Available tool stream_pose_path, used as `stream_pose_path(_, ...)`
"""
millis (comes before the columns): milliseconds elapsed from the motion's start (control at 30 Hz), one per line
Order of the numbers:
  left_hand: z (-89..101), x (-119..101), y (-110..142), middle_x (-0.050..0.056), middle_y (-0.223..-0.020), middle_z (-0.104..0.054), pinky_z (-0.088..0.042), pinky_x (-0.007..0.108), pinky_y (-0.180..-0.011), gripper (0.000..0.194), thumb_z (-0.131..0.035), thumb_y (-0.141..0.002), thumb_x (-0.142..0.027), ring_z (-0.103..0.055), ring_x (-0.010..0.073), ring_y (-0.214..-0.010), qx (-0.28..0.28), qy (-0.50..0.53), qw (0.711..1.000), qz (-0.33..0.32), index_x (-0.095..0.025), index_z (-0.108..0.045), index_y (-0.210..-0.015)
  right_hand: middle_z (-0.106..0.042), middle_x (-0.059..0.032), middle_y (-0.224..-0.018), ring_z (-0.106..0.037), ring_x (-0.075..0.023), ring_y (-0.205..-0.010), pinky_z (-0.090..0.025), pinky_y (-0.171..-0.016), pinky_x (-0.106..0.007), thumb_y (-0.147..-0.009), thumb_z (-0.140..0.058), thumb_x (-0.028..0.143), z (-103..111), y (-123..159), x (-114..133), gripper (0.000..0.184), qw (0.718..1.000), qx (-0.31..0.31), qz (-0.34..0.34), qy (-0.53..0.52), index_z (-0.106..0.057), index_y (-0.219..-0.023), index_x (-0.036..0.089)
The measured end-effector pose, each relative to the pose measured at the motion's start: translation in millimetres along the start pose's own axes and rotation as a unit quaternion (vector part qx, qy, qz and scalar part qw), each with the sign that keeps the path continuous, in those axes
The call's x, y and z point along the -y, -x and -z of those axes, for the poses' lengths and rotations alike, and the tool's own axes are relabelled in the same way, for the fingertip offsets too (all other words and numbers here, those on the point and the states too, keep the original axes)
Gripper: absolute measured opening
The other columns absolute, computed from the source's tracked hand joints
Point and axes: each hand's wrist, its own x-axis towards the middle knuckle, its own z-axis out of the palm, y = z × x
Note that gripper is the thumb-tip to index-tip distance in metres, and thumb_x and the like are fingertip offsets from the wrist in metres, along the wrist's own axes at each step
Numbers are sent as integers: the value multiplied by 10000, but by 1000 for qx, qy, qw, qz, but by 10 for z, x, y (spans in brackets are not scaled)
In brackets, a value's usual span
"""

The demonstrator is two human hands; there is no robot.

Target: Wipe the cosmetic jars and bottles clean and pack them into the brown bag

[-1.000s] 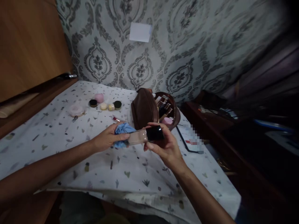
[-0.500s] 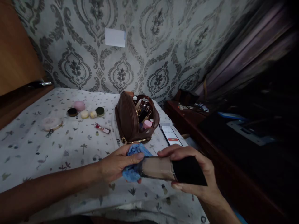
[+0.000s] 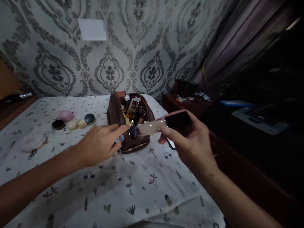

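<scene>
My right hand [image 3: 190, 142] is closed round a glass bottle of beige liquid with a black cap [image 3: 163, 124], held level just in front of the open brown cosmetic bag [image 3: 116, 117]. My left hand [image 3: 99, 142] reaches toward the bag's front with a blue cloth [image 3: 120, 138] tucked under its fingers; only a small bit of the cloth shows. The bag stands on the patterned white tablecloth [image 3: 133, 177] and holds several upright bottles and tubes [image 3: 134, 109].
Small round jars and a pink puff [image 3: 66, 115] lie at the left of the table, with a flat round compact [image 3: 32, 141] nearer the left edge. A dark wooden side table [image 3: 190, 101] with clutter stands to the right. Patterned wallpaper is behind.
Both hands moved forward and up to the bag. The bottle left the cloth and now hovers by the bag's opening. The blue cloth is mostly hidden under my left fingers. The view shifted right.
</scene>
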Motion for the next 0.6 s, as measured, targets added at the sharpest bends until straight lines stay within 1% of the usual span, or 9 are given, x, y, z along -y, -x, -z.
stream_pose_path(100, -138, 17, 80, 99, -1001, -721, -404, 230, -488, 389, -384, -981, -207, -644, 154, -670, -52, 19, 998, -32, -148, -532, -1335, -618, 54, -627, -607, -127, -482, -557, -505, -267, -655, -873, 460, -133, -171, -91, 423, 999, 35, -28, -6, -547, -784, 224)
stream_pose_path(200, -246, 41, 127, 95, -1006, -719, -483, 226, -543, 389, -388, -989, -192, -686, 170, -769, -94, 37, 994, -38, -144, -475, -1365, -618, 55, -619, -610, -128, -484, -557, -508, -268, -648, -868, 488, -210, -302, -188, 455, 996, 69, -61, -20, -543, -815, 217)
stream_pose_path(267, -299, 58, 136, 87, -998, -719, -535, 238, -612, 401, -406, -977, -176, -701, 179, -821, -116, 49, 991, -37, -154, -458, -1374, -617, 52, -624, -598, -122, -475, -545, -492, -262, -648, -866, 493, -230, -373, -235, 464, 993, 91, -75, -24, -546, -832, 212)
stream_pose_path(333, -332, 76, 135, 85, -985, -720, -562, 253, -652, 410, -420, -964, -161, -707, 182, -832, -122, 62, 990, -38, -158, -454, -1373, -616, 45, -639, -584, -114, -466, -526, -472, -255, -651, -863, 503, -236, -435, -261, 472, 991, 108, -77, -24, -549, -844, 209)
stream_pose_path(467, -338, 111, 128, 97, -991, -723, -566, 255, -618, 433, -447, -951, -155, -708, 188, -815, -114, 58, 990, -58, -153, -443, -1383, -609, 25, -663, -583, -124, -499, -498, -460, -256, -700, -827, 527, -261, -529, -276, 451, 987, 146, -69, 0, -568, -879, 204)
stream_pose_path(533, -329, 121, 124, 98, -1006, -725, -574, 262, -621, 459, -466, -942, -152, -710, 194, -829, -114, 51, 990, -69, -155, -432, -1400, -609, 23, -671, -594, -132, -545, -482, -471, -246, -725, -818, 488, -292, -554, -279, 405, 983, 174, -61, 28, -586, -893, 202)
stream_pose_path(600, -323, 125, 119, 94, -1001, -723, -587, 276, -648, 478, -470, -936, -139, -709, 198, -835, -115, 45, 990, -73, -149, -420, -1411, -630, 19, -706, -609, -136, -614, -474, -509, -231, -739, -814, 410, -324, -563, -278, 333, 976, 202, -42, 67, -605, -886, 195)
